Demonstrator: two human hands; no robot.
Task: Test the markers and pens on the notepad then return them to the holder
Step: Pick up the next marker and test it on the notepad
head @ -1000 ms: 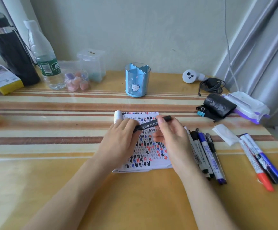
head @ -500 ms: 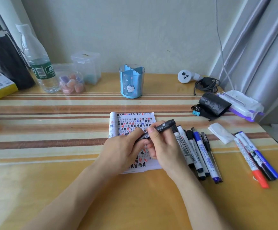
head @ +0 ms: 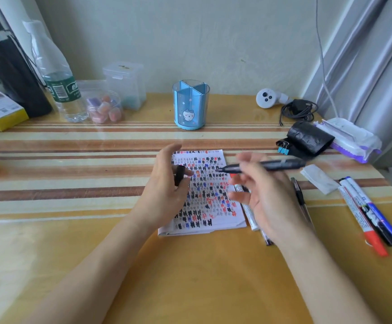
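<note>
Two hands are raised apart above the notepad [head: 210, 183] (its page is crowded with black, red and blue hash marks). The left hand [head: 164, 190] pinches a black cap [head: 179, 175]. The right hand [head: 262, 199], blurred, grips the uncapped black marker [head: 274, 165] level, its tip over the notepad. More markers [head: 249, 212] lie just right of the notepad, partly hidden by the right hand, and three markers [head: 372, 217] lie farther right. The blue pen holder [head: 191, 106] stands behind the notepad on the tabletop [head: 190, 272].
</note>
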